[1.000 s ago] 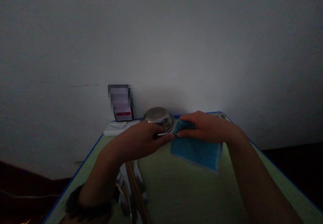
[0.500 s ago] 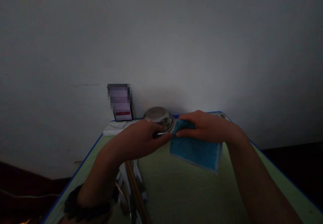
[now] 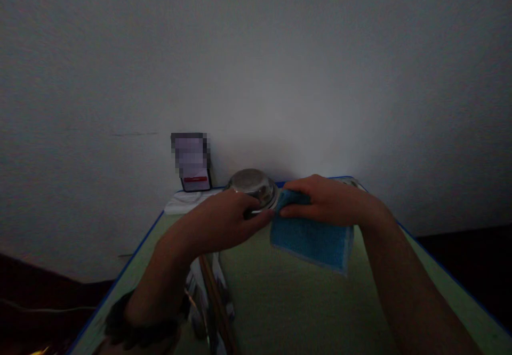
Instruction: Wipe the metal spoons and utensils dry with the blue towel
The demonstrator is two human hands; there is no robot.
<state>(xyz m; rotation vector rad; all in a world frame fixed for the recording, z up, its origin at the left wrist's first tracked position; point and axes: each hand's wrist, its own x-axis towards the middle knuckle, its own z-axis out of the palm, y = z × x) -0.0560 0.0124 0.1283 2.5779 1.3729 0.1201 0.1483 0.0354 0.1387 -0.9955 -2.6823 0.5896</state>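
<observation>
Right hand [image 3: 328, 201] pinches a blue, pale-edged cloth [image 3: 314, 240], kinda folded; left hand's [image 3: 228, 219] curled, grip unclear.

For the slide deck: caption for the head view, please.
Right hand grips a blue cloth; left hand beside it, metal bowl behind.

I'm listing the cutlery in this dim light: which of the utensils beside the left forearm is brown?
The long, straight stick, possibly two together, mid-bunch; the metal utensils on either side look silvery.
</observation>
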